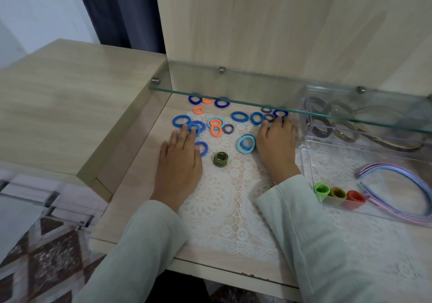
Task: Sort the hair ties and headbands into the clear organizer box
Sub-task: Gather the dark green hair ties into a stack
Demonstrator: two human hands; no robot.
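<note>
Where the loose hair ties (239,116) lie: scattered over the lace mat (229,197) at centre frame, between and above the two hands.
Orange ties (198,110): four, two of them overlapping on a teal one.
Dark striped ties (228,128): three.
Dark blue ties (222,103): three, along the top of the group.
Lighter blue ties (181,120): several, thick and fuzzy; they overlap, so the count is unsure.
Green-and-black stack (221,159): one neat pile, low in the group.
Clear organizer box (305,162): right of frame, divided and see-through.
Lower compartment: pastel headbands (397,174), purple and blue, cut off at the right edge, plus three small stacks in its near-left corner: green stack (322,189), olive stack (337,193), red stack (355,198).
Upper compartment: darker bands (323,127), blurred behind the glass shelf (233,78), so they cannot be counted.
Left hand (180,157): flat on the mat, fingers straight, tips on blue ties.
Right hand (277,139): well apart from the left, fingertips down among the ties by the shelf's edge; whether it pinches one cannot be told.
</note>
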